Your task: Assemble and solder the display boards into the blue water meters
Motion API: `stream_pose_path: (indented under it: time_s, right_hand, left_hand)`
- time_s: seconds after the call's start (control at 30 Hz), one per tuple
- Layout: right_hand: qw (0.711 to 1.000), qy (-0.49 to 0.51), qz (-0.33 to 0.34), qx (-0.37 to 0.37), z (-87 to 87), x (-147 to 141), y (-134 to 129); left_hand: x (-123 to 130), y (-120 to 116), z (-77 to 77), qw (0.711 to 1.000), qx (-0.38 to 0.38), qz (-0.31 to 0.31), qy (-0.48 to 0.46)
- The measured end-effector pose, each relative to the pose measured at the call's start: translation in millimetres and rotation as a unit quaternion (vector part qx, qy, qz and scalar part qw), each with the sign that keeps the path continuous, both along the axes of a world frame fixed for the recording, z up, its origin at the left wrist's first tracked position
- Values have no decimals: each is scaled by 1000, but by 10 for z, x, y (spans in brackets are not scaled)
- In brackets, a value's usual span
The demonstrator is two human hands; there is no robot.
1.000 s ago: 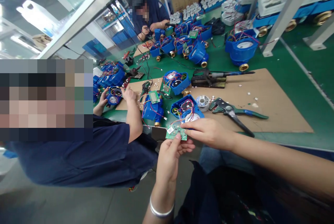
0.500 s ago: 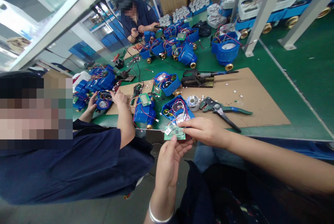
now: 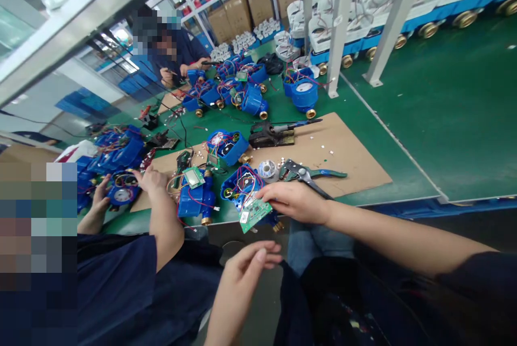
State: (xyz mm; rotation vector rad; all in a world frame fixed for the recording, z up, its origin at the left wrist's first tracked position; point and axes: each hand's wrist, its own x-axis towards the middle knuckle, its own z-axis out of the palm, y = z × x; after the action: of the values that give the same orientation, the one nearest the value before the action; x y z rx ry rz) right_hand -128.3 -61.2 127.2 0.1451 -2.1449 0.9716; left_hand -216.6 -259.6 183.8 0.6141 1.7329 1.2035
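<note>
A green circuit board (image 3: 255, 216) is pinched by its upper right edge in my right hand (image 3: 294, 202). It hangs tilted in front of a blue water meter (image 3: 232, 180), whose open housing shows red and other coloured wires and a black part. Below the board, my left hand (image 3: 251, 264) is apart from it, with fingers loosely extended and nothing in them. Just left stands another blue meter (image 3: 193, 202) with a green display board (image 3: 194, 177) on top. Behind them sits a third open meter (image 3: 228, 147).
Wire strippers (image 3: 309, 173), a solder spool (image 3: 267, 169) and a soldering iron in its stand (image 3: 274, 133) lie on cardboard (image 3: 355, 163). A co-worker's hands (image 3: 151, 182) hold a meter at left. Another person (image 3: 173, 47) works across the green bench (image 3: 464, 136). Metal posts (image 3: 336, 39) rise at right.
My left hand has let go of the circuit board and dropped lower. My right hand keeps the board, now tilted. The view has swung right, so the bench scene sits further left.
</note>
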Motion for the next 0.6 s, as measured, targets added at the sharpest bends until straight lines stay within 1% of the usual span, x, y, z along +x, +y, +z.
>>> stream_pose_path:
  time_s: [0.03,0.07,0.1,0.13,0.17,0.2,0.23,0.27,0.3,0.33,0.37,0.43,0.53,0.6]
  right_hand:
    - [1000,-10,8,-16,20,-4,25]
    - [999,-16,16,-24,39,-13,48]
    - [999,-20,24,-26,58,-26,68]
    - [999,-25,32,-22,78,-44,85]
    - [999,-28,40,-15,99,-65,101]
    - [998,-31,46,-6,119,-90,116]
    - [998,-33,50,2,139,-118,131]
    - [998,-34,51,10,155,-149,146]
    - [998,-31,50,18,166,-182,162]
    - [998,-25,48,24,169,-216,178]
    - [998,-18,46,30,165,-250,194]
    - [998,-12,48,47,134,-307,221]
    - [995,-26,48,81,61,-351,247]
    - [994,-34,39,98,24,-352,257]
  left_hand:
    - [-54,-40,48,998,6,1,68]
    - [-115,-60,91,989,31,26,145]
    - [-182,-57,126,969,72,61,228]
    - [-252,-31,154,940,119,84,309]
    - [-323,17,174,909,160,81,375]
    - [-390,80,188,885,188,47,423]
    - [-451,151,196,871,203,-7,446]
    - [-503,222,200,867,208,-62,449]
    - [-542,288,200,868,205,-104,440]
    - [-570,343,195,872,200,-127,428]
    - [-587,387,183,874,197,-137,423]
    - [-598,438,134,868,193,-138,435]
    - [-603,462,8,854,195,-126,466]
    - [-609,472,-86,850,205,-119,470]
